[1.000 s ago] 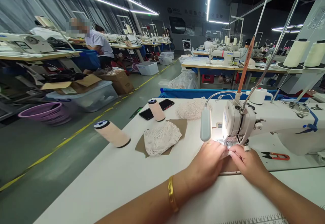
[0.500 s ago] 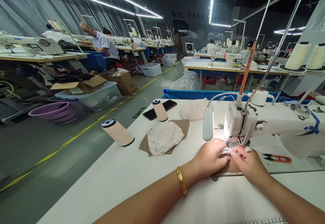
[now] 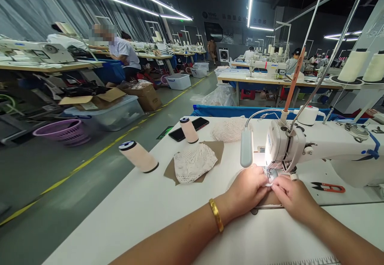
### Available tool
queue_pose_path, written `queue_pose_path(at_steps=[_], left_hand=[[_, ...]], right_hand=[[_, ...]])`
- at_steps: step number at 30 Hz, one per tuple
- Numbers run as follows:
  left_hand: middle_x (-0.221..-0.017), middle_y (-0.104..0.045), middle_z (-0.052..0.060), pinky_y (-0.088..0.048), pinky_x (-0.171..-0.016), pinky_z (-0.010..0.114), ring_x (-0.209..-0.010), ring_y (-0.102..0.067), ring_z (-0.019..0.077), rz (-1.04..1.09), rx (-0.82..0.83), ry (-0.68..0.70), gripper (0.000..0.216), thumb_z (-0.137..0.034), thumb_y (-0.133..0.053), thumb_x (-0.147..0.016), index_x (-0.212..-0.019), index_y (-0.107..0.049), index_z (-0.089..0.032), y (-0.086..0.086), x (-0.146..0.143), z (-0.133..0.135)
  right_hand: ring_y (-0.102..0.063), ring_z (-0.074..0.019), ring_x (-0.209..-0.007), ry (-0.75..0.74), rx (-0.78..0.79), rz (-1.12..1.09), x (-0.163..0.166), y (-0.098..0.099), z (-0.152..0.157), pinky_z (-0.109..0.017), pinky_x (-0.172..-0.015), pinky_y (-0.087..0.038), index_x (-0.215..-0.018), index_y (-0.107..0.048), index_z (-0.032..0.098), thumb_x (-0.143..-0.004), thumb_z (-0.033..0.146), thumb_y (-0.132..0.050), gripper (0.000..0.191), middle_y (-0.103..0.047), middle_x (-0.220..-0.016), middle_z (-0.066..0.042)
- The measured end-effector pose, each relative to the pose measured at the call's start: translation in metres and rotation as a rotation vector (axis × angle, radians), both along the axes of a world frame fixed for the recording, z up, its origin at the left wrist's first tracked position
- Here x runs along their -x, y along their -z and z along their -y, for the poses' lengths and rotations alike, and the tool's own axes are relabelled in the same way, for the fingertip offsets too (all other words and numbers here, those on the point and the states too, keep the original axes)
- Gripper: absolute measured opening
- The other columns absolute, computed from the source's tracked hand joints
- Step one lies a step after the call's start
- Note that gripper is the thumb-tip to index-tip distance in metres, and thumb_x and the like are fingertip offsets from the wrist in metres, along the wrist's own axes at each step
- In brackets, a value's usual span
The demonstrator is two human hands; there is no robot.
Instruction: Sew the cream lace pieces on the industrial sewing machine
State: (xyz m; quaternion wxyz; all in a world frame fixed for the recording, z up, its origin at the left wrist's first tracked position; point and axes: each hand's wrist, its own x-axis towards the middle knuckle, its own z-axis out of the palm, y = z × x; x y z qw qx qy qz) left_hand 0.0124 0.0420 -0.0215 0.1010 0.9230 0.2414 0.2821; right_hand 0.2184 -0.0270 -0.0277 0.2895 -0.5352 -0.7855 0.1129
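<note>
Beneath the needle end of a white sewing machine [image 3: 277,147], both hands pinch a small pale lace fabric piece [image 3: 269,185]. My left hand [image 3: 249,188], with a gold bangle [image 3: 216,215] at the wrist, has its fingers closed on the left part. Thumb and fingers of my right hand [image 3: 292,195] grip the right edge, close to the presser foot. Most of the fabric is hidden by the hands. Orange-handled thread snips [image 3: 328,187] lie on the machine bed, right of my right hand.
Left of the machine are a lace piece [image 3: 195,163] on brown card, two thread cones [image 3: 139,157], a phone [image 3: 189,129] and a netted lace bundle [image 3: 229,129]. A grey lamp [image 3: 246,148] stands near my left hand. A ruler [image 3: 315,261] lies at the front edge.
Both hands have shifted slightly at the needle and the lace between them has turned or dropped a little. A pale fabric edge now shows left of my left hand.
</note>
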Motion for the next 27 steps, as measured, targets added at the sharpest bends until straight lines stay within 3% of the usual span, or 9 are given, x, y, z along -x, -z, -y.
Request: queue_pose_path(at_steps=[4, 10, 14, 20, 27], left_hand=[[-0.089, -0.07, 0.005, -0.045, -0.075, 0.034, -0.081, -0.061, 0.0193, 0.007, -0.074, 0.099, 0.023, -0.01, -0.055, -0.097, -0.081, -0.068, -0.02, -0.006, 0.01, 0.014], [-0.083, -0.072, 0.002, -0.045, -0.082, 0.04, -0.076, -0.062, 0.0178, -0.01, -0.13, 0.145, 0.022, -0.005, -0.052, -0.095, -0.086, -0.067, -0.02, -0.01, 0.013, 0.026], [-0.079, -0.071, 0.002, -0.046, -0.083, 0.041, -0.071, -0.058, 0.0166, -0.022, -0.163, 0.119, 0.025, -0.006, -0.051, -0.095, -0.081, -0.065, -0.02, -0.011, 0.011, 0.025], [-0.082, -0.071, 0.004, -0.048, -0.084, 0.04, -0.075, -0.062, 0.0186, -0.03, -0.161, 0.102, 0.023, -0.008, -0.051, -0.096, -0.083, -0.066, -0.02, -0.009, 0.011, 0.017], [-0.084, -0.07, 0.003, -0.045, -0.084, 0.039, -0.077, -0.062, 0.0188, -0.002, -0.18, 0.114, 0.021, -0.008, -0.053, -0.095, -0.086, -0.067, -0.021, -0.004, 0.012, 0.014]], right_hand=[[-0.065, -0.0227, -0.079, -0.134, -0.12, 0.212, -0.004, -0.002, 0.01, -0.034, -0.07, -0.045, -0.095, -0.065, 0.023, -0.106, 0.018, -0.045, 0.024, -0.071, -0.088, -0.005], [-0.066, -0.0222, -0.084, -0.151, -0.147, 0.208, -0.006, -0.004, 0.017, -0.035, -0.073, -0.045, -0.087, -0.059, 0.023, -0.106, 0.014, -0.043, 0.026, -0.074, -0.094, -0.006], [-0.066, -0.0223, -0.083, -0.128, -0.166, 0.225, -0.006, -0.001, 0.014, -0.035, -0.072, -0.043, -0.088, -0.061, 0.023, -0.106, 0.014, -0.043, 0.026, -0.074, -0.093, -0.006], [-0.062, -0.0216, -0.073, -0.081, -0.182, 0.264, -0.008, 0.004, 0.008, -0.033, -0.065, -0.037, -0.113, -0.068, 0.022, -0.105, 0.014, -0.043, 0.027, -0.07, -0.082, -0.004], [-0.058, -0.0205, -0.07, -0.132, -0.208, 0.237, -0.008, 0.002, 0.009, -0.032, -0.064, -0.036, -0.107, -0.068, 0.022, -0.104, 0.011, -0.042, 0.028, -0.067, -0.08, -0.003]])
